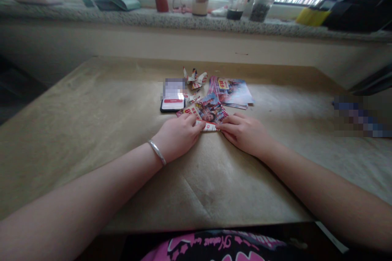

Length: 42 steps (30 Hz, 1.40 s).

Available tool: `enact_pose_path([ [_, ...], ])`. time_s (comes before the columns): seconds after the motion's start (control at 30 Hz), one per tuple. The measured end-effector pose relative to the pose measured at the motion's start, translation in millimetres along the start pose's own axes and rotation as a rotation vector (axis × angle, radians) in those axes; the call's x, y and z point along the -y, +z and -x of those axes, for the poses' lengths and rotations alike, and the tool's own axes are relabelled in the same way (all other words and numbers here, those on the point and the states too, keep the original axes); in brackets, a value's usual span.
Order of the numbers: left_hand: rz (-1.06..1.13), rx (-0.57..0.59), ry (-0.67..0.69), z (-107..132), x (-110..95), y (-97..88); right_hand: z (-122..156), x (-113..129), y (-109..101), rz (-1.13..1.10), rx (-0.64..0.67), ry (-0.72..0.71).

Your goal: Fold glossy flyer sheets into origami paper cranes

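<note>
Pink-and-black printed cloth [211,246] sits nearest, below the table [196,195]. Mid-table lies the printed sheet [211,108], probably light, thin, slightly slippery and easily creased; its near corners seem the best hold. The left hand [177,136] and right hand [248,134] have fingers on those corners; whether they pinch, I cannot tell. Farther left, a phone [172,105]; farther right, stacked sheets [234,93].

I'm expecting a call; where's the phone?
In the head view, the phone lies on the table just beyond the left hand, left of the folded paper figure.
</note>
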<state>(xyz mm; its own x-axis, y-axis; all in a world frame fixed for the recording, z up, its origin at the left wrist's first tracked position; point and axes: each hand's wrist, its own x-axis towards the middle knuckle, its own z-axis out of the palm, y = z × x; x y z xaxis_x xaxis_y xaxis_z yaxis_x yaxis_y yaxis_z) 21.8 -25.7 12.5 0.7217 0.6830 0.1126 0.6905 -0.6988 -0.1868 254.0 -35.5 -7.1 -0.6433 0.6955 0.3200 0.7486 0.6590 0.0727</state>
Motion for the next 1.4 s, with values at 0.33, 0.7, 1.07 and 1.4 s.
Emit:
enact_pose_path([
  [0.33,0.032,-0.062,0.018,1,1,5.6,1,-1,2,-0.037,-0.007,0.026],
  [0.7,0.076,-0.108,0.069,-2,0,12.0,0,-2,3,-0.071,-0.009,0.043],
  [1.07,0.160,-0.039,0.075,-2,2,13.2,2,-6,3,-0.142,-0.019,0.059],
  [1.4,0.166,-0.047,0.063,-1,-1,12.9,3,-14,1,-0.245,-0.028,0.114],
])
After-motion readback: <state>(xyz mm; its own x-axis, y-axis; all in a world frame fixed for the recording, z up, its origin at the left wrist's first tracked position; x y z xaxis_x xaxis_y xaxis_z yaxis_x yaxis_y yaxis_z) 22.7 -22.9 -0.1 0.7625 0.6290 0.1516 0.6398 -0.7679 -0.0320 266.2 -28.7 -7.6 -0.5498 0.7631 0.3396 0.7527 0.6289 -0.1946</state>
